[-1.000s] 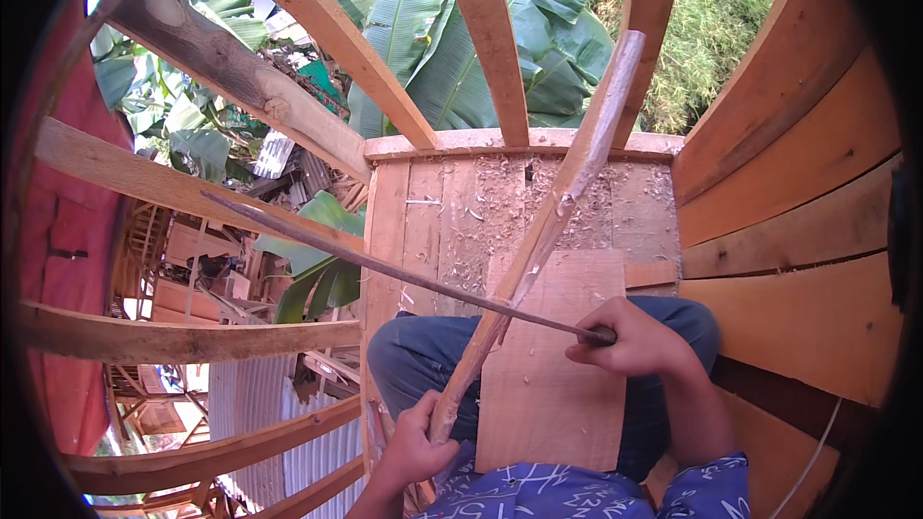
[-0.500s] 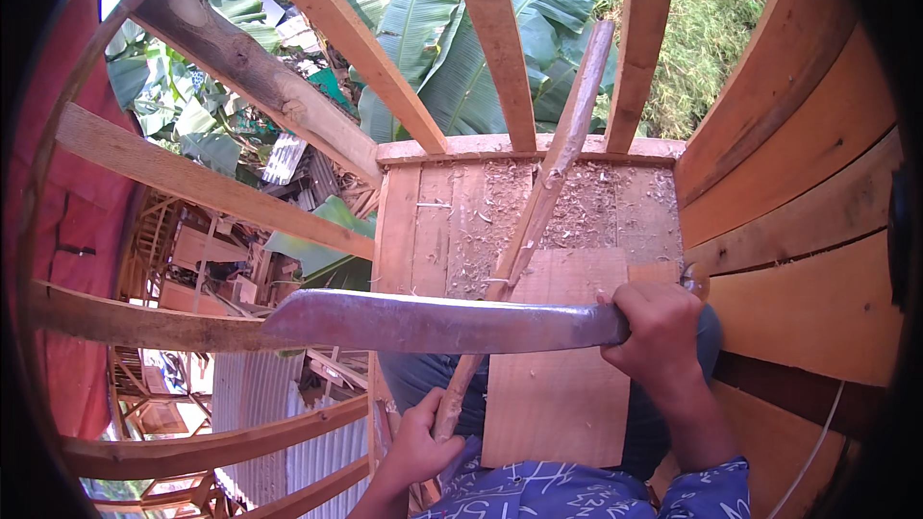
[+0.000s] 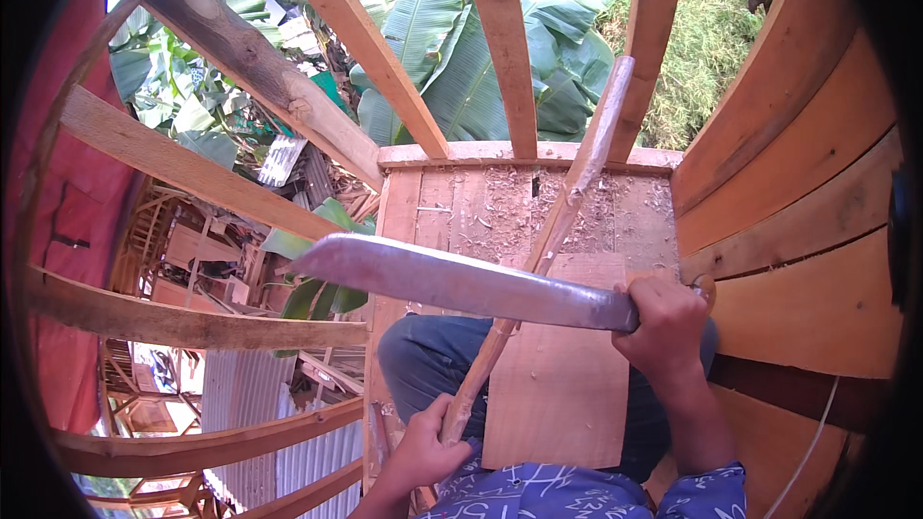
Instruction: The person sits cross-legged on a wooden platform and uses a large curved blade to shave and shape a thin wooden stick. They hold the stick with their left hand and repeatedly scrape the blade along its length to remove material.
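Observation:
My right hand [image 3: 665, 325] is closed round the handle of a machete [image 3: 461, 286]. Its broad grey blade points left, the tip raised, and crosses above a long wooden stick [image 3: 562, 216]. My left hand [image 3: 428, 444] grips the lower end of that stick, which slants away up to the right over the plank floor. The stick's bark looks partly shaved off, with a curl of wood at its side below the blade. Under the stick and machete, a flat wooden board [image 3: 558, 394] lies across my lap between my knees. Whether the blade touches the stick I cannot tell.
Wood shavings [image 3: 500, 202] litter the plank floor [image 3: 394, 221] ahead. Wooden slats [image 3: 500, 38] rail the front and left; a plank wall [image 3: 798, 317] closes the right. Beyond are banana leaves [image 3: 433, 48], corrugated sheets [image 3: 236, 413] below, and red cloth [image 3: 72, 231] at far left.
The machete's tip has risen and moved slightly right, so the blade now tilts. The stick's far end has come lower and to the right. Both hands keep their grip.

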A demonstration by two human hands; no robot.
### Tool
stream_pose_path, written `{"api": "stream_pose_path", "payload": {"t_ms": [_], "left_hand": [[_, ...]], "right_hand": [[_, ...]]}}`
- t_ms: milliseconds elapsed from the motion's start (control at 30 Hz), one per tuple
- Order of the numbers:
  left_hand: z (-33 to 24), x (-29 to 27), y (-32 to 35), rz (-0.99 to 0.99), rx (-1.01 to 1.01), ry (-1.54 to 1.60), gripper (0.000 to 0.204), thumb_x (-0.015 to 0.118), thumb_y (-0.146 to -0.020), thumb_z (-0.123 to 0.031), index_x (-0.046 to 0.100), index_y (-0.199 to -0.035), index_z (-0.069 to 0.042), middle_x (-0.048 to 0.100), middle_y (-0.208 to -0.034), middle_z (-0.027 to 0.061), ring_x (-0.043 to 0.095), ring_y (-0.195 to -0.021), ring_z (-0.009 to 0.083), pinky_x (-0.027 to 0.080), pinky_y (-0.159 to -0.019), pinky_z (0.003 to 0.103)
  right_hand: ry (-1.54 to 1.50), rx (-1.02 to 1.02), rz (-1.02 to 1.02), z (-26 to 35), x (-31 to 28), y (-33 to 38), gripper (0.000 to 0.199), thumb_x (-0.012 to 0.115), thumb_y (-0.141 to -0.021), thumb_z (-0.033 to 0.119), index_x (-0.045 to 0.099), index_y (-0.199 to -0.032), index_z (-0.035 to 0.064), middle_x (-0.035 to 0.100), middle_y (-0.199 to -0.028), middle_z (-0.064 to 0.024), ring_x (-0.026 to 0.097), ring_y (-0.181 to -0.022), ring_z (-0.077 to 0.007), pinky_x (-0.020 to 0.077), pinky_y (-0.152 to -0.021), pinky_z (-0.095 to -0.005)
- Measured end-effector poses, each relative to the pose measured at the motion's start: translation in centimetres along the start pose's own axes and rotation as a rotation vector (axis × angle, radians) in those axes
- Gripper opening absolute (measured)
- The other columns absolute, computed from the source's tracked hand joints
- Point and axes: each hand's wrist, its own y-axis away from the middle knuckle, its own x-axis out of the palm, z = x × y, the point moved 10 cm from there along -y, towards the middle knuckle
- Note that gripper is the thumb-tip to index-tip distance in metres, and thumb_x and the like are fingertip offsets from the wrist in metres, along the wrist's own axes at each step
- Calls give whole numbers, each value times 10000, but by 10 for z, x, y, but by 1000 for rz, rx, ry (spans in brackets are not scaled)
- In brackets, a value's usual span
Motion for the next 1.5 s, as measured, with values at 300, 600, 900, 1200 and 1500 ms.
{"api": "stream_pose_path", "payload": {"t_ms": [300, 600, 900, 1200, 1500], "left_hand": [[-29, 8, -4, 21, 89, -82, 427, 624, -653, -121, 513, -1041, 17, 572, -721, 148, 563, -659, 195, 456, -643, 322], [-29, 8, -4, 16, 65, -71, 441, 625, -648, -112, 506, -1051, 21, 584, -736, 159, 576, -659, 225, 458, -653, 331], [-28, 3, -4, -14, 74, -50, 412, 620, -647, -109, 512, -1023, 20, 560, -705, 139, 551, -641, 204, 453, -640, 321], [-36, 1, -8, 2, 56, -79, 428, 613, -656, -112, 509, -1049, 22, 580, -743, 163, 581, -691, 214, 461, -667, 326], [21, 12, -3, 85, -23, 83, 387, 613, -655, -102, 515, -1014, 5, 493, -693, 52, 458, -674, 103, 405, -620, 271]], "right_hand": [[45, 100, -24, -33, -4, 9, 85, 662, -677, 116, 592, -665, 70, 571, -613, -106, 585, -577, -302, 433, -531, -394], [18, 152, 21, -46, 8, 15, 81, 647, -673, 127, 599, -669, 62, 585, -624, -126, 596, -594, -323, 425, -515, -403], [26, 125, 14, -50, 11, 8, 110, 656, -637, 130, 561, -639, 74, 537, -579, -120, 568, -559, -326, 425, -509, -406], [38, 106, -33, -44, 14, 7, 121, 650, -632, 101, 540, -595, 66, 549, -585, -113, 566, -547, -312, 415, -506, -399], [5, 72, 267, -33, 35, 19, 129, 665, -593, 176, 605, -658, 82, 561, -575, -123, 589, -571, -328, 440, -535, -422]]}}
